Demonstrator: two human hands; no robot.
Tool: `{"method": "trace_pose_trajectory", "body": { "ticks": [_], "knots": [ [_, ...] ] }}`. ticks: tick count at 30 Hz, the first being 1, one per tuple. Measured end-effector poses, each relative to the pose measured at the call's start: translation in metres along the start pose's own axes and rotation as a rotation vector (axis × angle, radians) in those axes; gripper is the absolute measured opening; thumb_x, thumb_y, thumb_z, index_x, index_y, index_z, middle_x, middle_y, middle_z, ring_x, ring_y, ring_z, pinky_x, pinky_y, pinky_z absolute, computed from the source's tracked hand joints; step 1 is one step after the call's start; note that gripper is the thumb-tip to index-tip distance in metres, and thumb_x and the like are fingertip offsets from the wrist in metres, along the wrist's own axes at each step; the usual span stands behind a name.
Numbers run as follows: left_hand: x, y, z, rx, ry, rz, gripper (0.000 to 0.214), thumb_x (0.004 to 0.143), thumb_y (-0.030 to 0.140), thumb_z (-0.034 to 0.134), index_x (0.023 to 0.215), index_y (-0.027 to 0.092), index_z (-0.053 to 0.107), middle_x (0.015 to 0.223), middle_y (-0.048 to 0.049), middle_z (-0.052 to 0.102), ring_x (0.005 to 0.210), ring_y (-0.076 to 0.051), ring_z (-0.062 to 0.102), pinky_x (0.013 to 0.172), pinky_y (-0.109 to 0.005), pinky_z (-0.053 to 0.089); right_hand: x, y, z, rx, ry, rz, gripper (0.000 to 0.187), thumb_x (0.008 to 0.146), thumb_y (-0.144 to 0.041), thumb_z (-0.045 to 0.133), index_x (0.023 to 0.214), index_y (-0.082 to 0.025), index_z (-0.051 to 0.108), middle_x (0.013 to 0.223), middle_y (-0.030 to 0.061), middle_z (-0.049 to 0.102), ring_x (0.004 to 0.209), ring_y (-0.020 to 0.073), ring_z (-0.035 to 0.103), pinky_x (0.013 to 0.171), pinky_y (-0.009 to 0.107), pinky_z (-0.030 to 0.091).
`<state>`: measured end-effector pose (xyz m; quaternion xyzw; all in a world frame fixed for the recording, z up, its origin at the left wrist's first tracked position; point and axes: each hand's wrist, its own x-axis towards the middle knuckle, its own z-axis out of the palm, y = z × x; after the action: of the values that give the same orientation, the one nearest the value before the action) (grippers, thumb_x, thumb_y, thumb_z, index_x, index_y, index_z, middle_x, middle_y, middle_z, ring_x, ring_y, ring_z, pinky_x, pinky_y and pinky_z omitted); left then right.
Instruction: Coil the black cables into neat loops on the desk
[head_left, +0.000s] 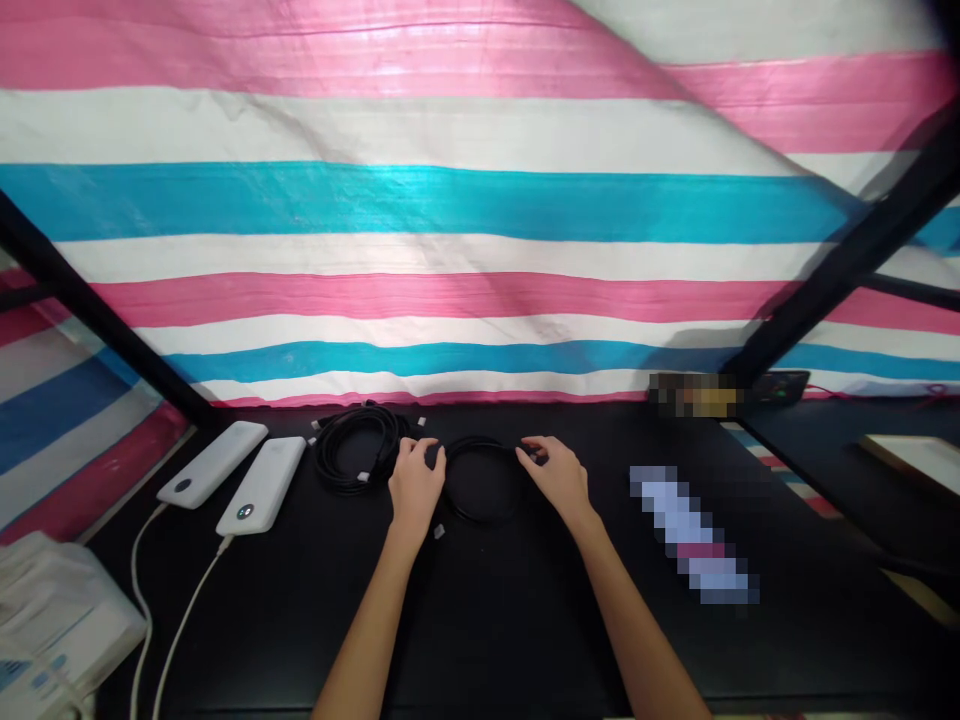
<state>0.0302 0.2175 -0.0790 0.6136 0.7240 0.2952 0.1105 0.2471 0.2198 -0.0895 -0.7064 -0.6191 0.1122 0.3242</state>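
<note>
A black cable (480,520) lies in a loose round coil on the black table, between my two hands. My left hand (418,485) is closed at the coil's left side, with a dark part of the cable showing between thumb and fingers. At the coil's upper right, my right hand (559,478) is also closed, thumb and fingers pinching a dark piece of the cable. A small pale connector (439,532) rests just below the coil, near my left wrist. Beside my left hand sits a thicker bundle of coiled black cables (330,470) with light-coloured plugs.
Two white power banks (262,485) with white cords lie at the left. A white packet (67,620) is at the lower left corner. To the right lies a pixelated long object (690,535). Black frame posts (847,245) and a striped sheet (450,200) enclose the table.
</note>
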Motion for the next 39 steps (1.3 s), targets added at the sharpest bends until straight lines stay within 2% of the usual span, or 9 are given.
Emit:
{"method": "trace_pose_trajectory", "body": {
  "ticks": [4, 9, 12, 15, 19, 27, 32, 34, 39],
  "knots": [
    [-0.002, 0.003, -0.002, 0.073, -0.065, -0.024, 0.027, 0.084, 0.040, 0.052, 0.101, 0.025, 0.065, 0.100, -0.0048, 0.055, 0.084, -0.017, 0.060, 0.057, -0.025, 0.039, 0.000, 0.002, 0.000, -0.020, -0.042, 0.013, 0.024, 0.075, -0.043, 0.059, 0.092, -0.028, 0.068, 0.090, -0.0017, 0.066, 0.078, 0.0145, 0.061, 0.060, 0.024, 0.041],
    [-0.003, 0.004, -0.004, 0.119, -0.065, -0.052, 0.030, 0.085, 0.041, 0.049, 0.105, 0.024, 0.063, 0.103, -0.0063, 0.055, 0.090, -0.019, 0.060, 0.063, -0.025, 0.042, -0.002, 0.002, 0.000, -0.049, -0.084, 0.018, 0.026, 0.072, -0.042, 0.063, 0.093, -0.028, 0.068, 0.097, -0.0005, 0.065, 0.081, 0.0160, 0.062, 0.061, 0.025, 0.041],
    [-0.004, 0.001, 0.002, 0.157, -0.156, -0.080, 0.034, 0.083, 0.043, 0.051, 0.108, 0.022, 0.062, 0.108, -0.0087, 0.054, 0.093, -0.022, 0.060, 0.067, -0.028, 0.045, -0.002, 0.003, 0.002, -0.024, -0.096, 0.015, 0.025, 0.073, -0.040, 0.064, 0.095, -0.028, 0.067, 0.098, -0.0003, 0.064, 0.084, 0.0168, 0.062, 0.063, 0.025, 0.043],
    [-0.004, -0.003, 0.011, 0.169, -0.217, -0.027, 0.036, 0.083, 0.040, 0.053, 0.112, 0.020, 0.059, 0.110, -0.0094, 0.054, 0.093, -0.022, 0.061, 0.069, -0.029, 0.045, -0.001, 0.006, 0.005, 0.007, -0.097, 0.011, 0.021, 0.074, -0.035, 0.063, 0.093, -0.028, 0.068, 0.097, 0.0003, 0.064, 0.084, 0.0172, 0.062, 0.064, 0.026, 0.044],
    [-0.002, -0.007, 0.017, 0.174, -0.210, 0.014, 0.033, 0.083, 0.035, 0.054, 0.112, 0.021, 0.059, 0.110, -0.0083, 0.055, 0.091, -0.020, 0.062, 0.066, -0.028, 0.045, 0.001, 0.009, 0.007, 0.037, -0.081, 0.000, 0.019, 0.074, -0.034, 0.063, 0.090, -0.027, 0.069, 0.094, 0.0016, 0.065, 0.083, 0.0178, 0.063, 0.066, 0.027, 0.045],
    [0.004, -0.010, 0.023, 0.155, -0.185, 0.065, 0.032, 0.085, 0.040, 0.052, 0.110, 0.023, 0.063, 0.106, -0.0068, 0.059, 0.088, -0.018, 0.062, 0.065, -0.026, 0.042, 0.005, 0.020, 0.009, 0.110, -0.105, 0.041, 0.021, 0.070, -0.036, 0.066, 0.087, -0.024, 0.068, 0.084, 0.0014, 0.068, 0.082, 0.0179, 0.064, 0.068, 0.027, 0.046],
    [0.007, -0.014, 0.027, 0.115, -0.183, -0.015, 0.024, 0.083, 0.044, 0.054, 0.093, 0.024, 0.063, 0.078, -0.0017, 0.065, 0.081, -0.019, 0.063, 0.063, -0.025, 0.040, 0.006, 0.021, 0.010, 0.126, -0.113, 0.082, 0.022, 0.069, -0.037, 0.066, 0.087, -0.025, 0.069, 0.083, 0.0011, 0.070, 0.083, 0.0193, 0.065, 0.070, 0.028, 0.047],
    [0.008, -0.015, 0.028, 0.116, -0.192, -0.035, 0.024, 0.083, 0.045, 0.054, 0.089, 0.023, 0.062, 0.073, -0.0012, 0.065, 0.078, -0.020, 0.063, 0.062, -0.026, 0.039, 0.005, 0.019, 0.010, 0.126, -0.114, 0.086, 0.022, 0.070, -0.036, 0.065, 0.089, -0.026, 0.069, 0.086, 0.0008, 0.070, 0.087, 0.0198, 0.065, 0.071, 0.029, 0.046],
    [0.009, -0.012, 0.029, 0.143, -0.170, -0.023, 0.021, 0.082, 0.042, 0.056, 0.084, 0.022, 0.062, 0.077, -0.0040, 0.065, 0.085, -0.022, 0.060, 0.063, -0.027, 0.040, 0.003, 0.016, 0.009, 0.095, -0.139, -0.051, 0.025, 0.076, -0.033, 0.060, 0.100, -0.032, 0.067, 0.099, -0.0013, 0.068, 0.085, 0.0178, 0.064, 0.068, 0.028, 0.045]
  ]
}}
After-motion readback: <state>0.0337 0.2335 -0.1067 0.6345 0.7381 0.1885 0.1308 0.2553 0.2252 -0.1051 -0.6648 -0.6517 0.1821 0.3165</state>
